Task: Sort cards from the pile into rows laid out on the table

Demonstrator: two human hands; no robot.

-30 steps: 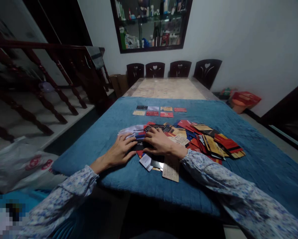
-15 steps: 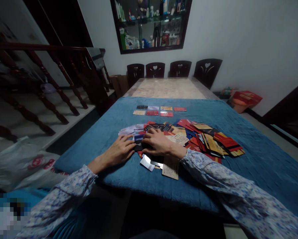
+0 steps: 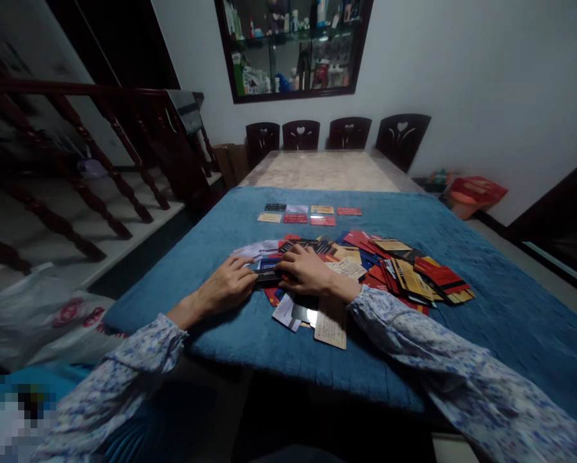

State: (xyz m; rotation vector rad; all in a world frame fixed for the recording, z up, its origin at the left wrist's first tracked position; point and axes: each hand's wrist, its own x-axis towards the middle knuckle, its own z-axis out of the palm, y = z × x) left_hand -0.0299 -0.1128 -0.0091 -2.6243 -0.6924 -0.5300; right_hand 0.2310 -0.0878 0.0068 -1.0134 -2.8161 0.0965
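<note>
In the head view, the left hand [image 3: 228,283] lies just left of the frame's centre, fingers bent, their tips at the left end of a black card [image 3: 265,276]. The right hand [image 3: 303,270], at the centre, curls over that card's right end. Whether either hand's fingers are clamped on the card cannot be told; the hands themselves are apart, with the card between them.

Around and under the right hand, a loose pile of cards [image 3: 408,283] spreads toward the right of the frame. Below the right wrist lies a beige card [image 3: 331,328], with a pale card [image 3: 286,314] to its left. Above the hands, two rows of cards [image 3: 295,219] lie flat, four in the upper and three in the lower. All rest on a blue cloth [image 3: 182,257]. Dark chairs [image 3: 300,143] stand at upper centre, beyond the bare tabletop [image 3: 317,170].
</note>
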